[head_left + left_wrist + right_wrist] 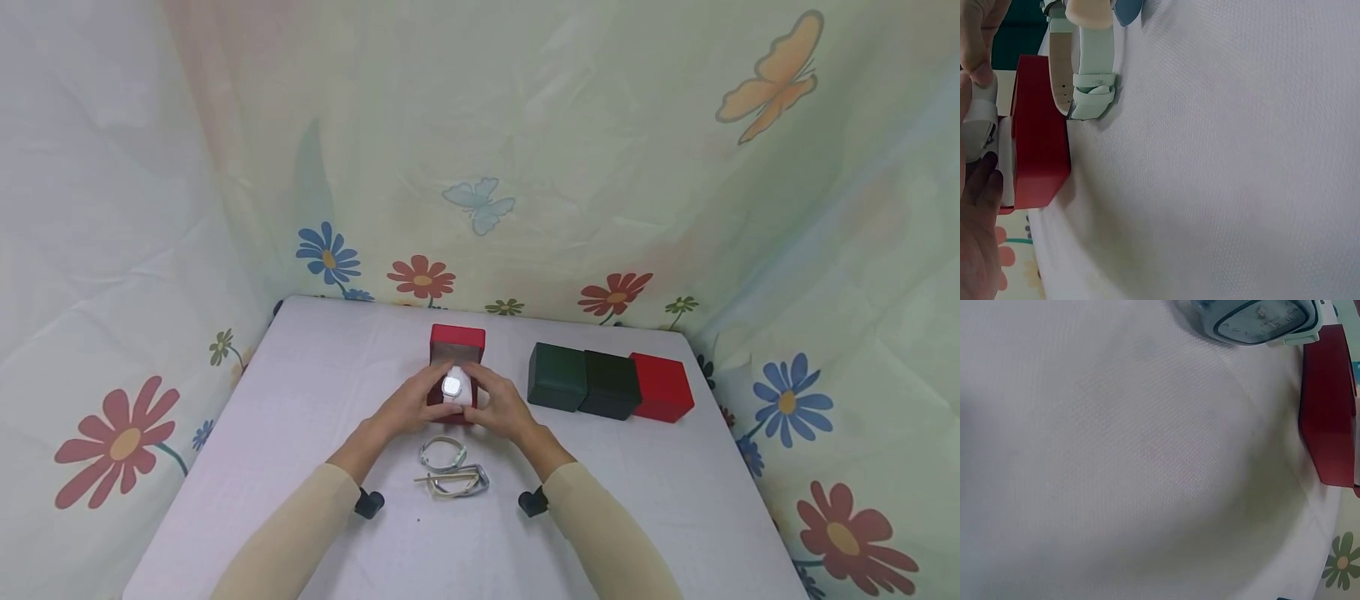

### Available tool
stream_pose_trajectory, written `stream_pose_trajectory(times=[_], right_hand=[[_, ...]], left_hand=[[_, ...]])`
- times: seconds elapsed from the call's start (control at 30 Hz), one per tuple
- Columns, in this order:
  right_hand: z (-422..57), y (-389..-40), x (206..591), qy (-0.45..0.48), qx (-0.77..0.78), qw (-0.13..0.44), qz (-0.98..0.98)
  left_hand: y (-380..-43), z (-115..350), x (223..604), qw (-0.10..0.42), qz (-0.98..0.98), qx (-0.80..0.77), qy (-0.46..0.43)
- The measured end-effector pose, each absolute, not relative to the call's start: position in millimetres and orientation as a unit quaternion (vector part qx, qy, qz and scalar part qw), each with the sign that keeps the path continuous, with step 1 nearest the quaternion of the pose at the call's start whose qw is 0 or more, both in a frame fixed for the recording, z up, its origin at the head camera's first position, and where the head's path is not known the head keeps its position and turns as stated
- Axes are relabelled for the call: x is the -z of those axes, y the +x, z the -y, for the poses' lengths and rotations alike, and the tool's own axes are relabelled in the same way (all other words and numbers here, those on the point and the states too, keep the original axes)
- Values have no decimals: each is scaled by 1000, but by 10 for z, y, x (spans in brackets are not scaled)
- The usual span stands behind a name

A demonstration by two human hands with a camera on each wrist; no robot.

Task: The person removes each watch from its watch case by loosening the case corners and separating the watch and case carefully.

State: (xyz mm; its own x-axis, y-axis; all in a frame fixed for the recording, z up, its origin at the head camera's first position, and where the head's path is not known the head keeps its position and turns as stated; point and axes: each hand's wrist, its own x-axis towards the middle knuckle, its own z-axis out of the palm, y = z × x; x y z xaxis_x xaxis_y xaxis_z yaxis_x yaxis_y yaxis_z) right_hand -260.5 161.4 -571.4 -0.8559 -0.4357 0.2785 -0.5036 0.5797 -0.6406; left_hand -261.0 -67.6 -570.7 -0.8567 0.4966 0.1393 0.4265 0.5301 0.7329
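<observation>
A white watch (452,385) with a squarish face sits at the open red watch box (457,336), its lid raised at the back. My left hand (408,402) holds the watch from the left, thumb near its lower edge. From the other side my right hand (504,407) grips it, fingers at the top. In the left wrist view, fingers of both hands meet the white strap (982,122) above the red box (1041,137). Whether the watch is fully inside the box is hidden by the hands. The right wrist view shows no hand, only the box's red side (1329,412).
Nearer my body lie a mint-green watch (442,454) and another watch with a beige strap (457,481). To the right stand a green box (557,377), a darker box (611,385) and a red box (662,388) in a row. A flowered curtain (525,250) hangs behind the table.
</observation>
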Motion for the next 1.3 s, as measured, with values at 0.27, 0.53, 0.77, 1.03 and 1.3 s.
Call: stream_pose_trajectory(times=[0.27, 0.53, 0.77, 1.03, 1.3], right_hand=[[-1591, -2619, 5704, 284, -395, 48, 873], [-1599, -2587, 5694, 278, -383, 29, 880], [-1608, -2576, 5722, 258, -374, 17, 891], [-1594, -2561, 5707, 252, -376, 16, 892], [-1588, -2551, 5696, 235, -372, 17, 898]], left_hand=[[-2634, 694, 5707, 29, -865, -406, 295], [-2641, 708, 5700, 34, -862, -405, 303], [-2634, 733, 5711, 30, -861, -418, 289], [-2641, 728, 5703, 40, -865, -416, 277], [-2625, 724, 5673, 28, -875, -408, 258]])
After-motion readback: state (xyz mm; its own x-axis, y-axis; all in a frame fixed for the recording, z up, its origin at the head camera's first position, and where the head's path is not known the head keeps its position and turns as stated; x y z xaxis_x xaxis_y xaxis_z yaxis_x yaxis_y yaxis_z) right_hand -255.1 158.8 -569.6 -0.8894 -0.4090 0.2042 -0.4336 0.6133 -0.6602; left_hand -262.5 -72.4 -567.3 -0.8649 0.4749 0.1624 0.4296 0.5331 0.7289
